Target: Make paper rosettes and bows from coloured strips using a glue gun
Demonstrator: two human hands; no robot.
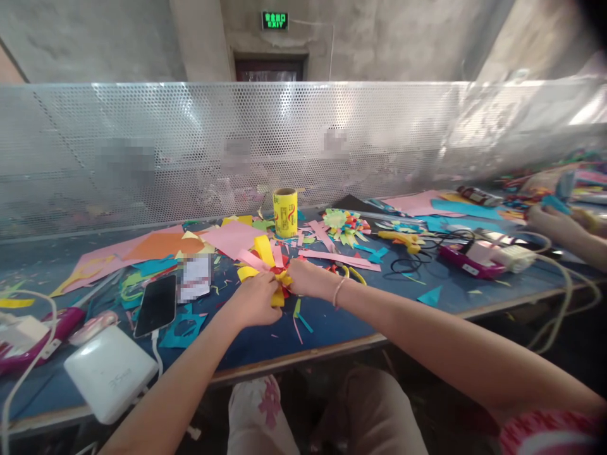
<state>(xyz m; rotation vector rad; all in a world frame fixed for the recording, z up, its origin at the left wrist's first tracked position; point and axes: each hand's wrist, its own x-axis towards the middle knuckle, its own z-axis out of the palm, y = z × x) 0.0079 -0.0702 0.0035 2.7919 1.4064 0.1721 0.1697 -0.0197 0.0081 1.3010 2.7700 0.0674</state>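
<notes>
Two bare hands at work on paper strips over a blue tabletop (339,327). The left hand (256,298), thumb and fingers closed together, clamps a yellow strip of a rosette-like cluster of yellow, pink and red paper strips (264,250); the right hand (306,278) is curled against the other side, its fingertips hidden, so whether it grips cannot be told. The cluster lies between the hands, near the table's front edge. Done: yellow and pink strips radiate from a common middle, with red among them. Left: the form appears partly made, judging by its uneven spread; the hands cover its middle, so any fastening there cannot be confirmed.

Surroundings, near to far: a white, rounded, square plastic device (110,374) and a black-screened phone (156,306) on a white cable crowd the left side. Loose pink paper strips (339,259) and scattered offcuts lie just beyond the right hand, littering the working space. A yellow tool (403,241) lies near tangled black cord. Behind stand a yellow-wrapped cardboard tube (286,215) and, beside it, a multicoloured ruffled paper bundle (336,220). A perforated metal screen (265,117) closes the far side.
</notes>
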